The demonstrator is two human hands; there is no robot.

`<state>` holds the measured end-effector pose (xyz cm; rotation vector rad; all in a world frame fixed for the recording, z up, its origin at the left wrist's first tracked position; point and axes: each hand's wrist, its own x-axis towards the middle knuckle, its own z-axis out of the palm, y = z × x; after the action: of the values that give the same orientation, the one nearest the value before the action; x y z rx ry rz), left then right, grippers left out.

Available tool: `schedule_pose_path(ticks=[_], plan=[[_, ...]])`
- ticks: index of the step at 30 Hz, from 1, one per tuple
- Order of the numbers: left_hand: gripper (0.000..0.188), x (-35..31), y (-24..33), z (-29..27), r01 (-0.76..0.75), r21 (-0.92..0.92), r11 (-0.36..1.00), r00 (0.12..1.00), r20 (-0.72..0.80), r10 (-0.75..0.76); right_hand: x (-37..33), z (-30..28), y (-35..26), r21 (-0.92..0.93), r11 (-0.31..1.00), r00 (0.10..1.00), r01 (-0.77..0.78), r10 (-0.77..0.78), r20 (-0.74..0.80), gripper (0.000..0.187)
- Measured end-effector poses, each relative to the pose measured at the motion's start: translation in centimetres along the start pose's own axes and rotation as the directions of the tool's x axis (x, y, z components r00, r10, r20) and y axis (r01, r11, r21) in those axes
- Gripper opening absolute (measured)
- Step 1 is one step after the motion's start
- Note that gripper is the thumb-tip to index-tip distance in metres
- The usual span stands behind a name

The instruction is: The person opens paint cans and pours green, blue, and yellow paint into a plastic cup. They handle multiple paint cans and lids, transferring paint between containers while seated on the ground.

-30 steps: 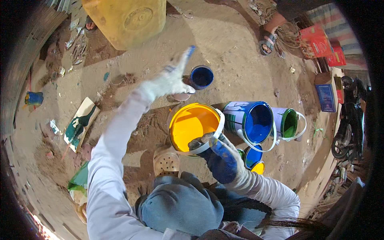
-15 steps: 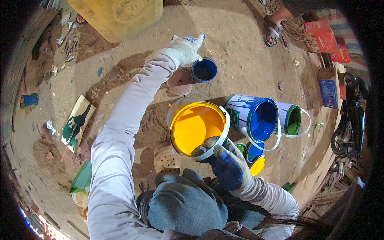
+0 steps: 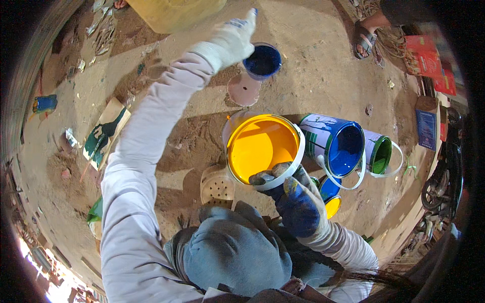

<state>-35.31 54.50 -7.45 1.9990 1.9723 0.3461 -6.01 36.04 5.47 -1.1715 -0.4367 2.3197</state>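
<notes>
My right hand (image 3: 298, 207), in a grey glove stained dark blue, is closed on the near rim and white handle of a paint can (image 3: 265, 149). Bright yellow paint coats its inside, and the can tilts so its mouth faces me. Far forward, my left hand (image 3: 230, 43), in a white glove, holds nothing; one finger stretches out and the others look partly curled, blurred by motion. It is beside a small dark blue pot (image 3: 262, 61) on the ground. To the right lie a blue paint can (image 3: 346, 150) and a green paint can (image 3: 380, 155), both with white handles.
Blue and yellow lids (image 3: 332, 206) lie near my right wrist. A pinkish disc (image 3: 244, 90) and a perforated pale piece (image 3: 217, 187) are on the dirt ground. A yellow jerrycan (image 3: 174, 12) stands at the far edge, a paint-smeared board (image 3: 106, 132) at left. Another person's sandalled foot (image 3: 365, 40) is far right.
My left hand has moved farther forward, past the small blue pot. My right hand still grips the yellow can. The whole view has shifted slightly.
</notes>
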Motion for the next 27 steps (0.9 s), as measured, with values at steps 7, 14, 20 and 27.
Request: schedule_pose_path(ticks=[7, 14, 20, 27], plan=[[0.088, -5.0, -5.6, 0.7, 0.142, 0.052, 0.989, 0.989, -0.042, -0.140, -0.3, 0.6, -0.2, -0.003, 0.999, 0.998, 0.049, -0.048, 0.040, 0.041], [0.076, -7.1, -6.4, 1.3, 0.282, -0.069, 0.957, 0.957, -0.051, -0.285, -1.0, 0.8, -2.1, -0.490, 0.871, 0.936, -0.034, -0.145, -0.322, 0.049], [0.068, -11.7, -4.4, 2.9, 0.176, -0.397, 0.901, 0.762, -0.525, -0.380, -1.3, 0.9, -4.9, -0.621, -0.737, 0.738, 0.265, -0.259, 0.623, 0.050], [0.053, -21.9, 0.9, 11.3, 0.249, -0.877, 0.411, 0.751, -0.093, -0.654, 1.6, 1.4, -4.6, -0.481, -0.634, 0.783, 0.605, 0.364, 0.505, 0.024]])
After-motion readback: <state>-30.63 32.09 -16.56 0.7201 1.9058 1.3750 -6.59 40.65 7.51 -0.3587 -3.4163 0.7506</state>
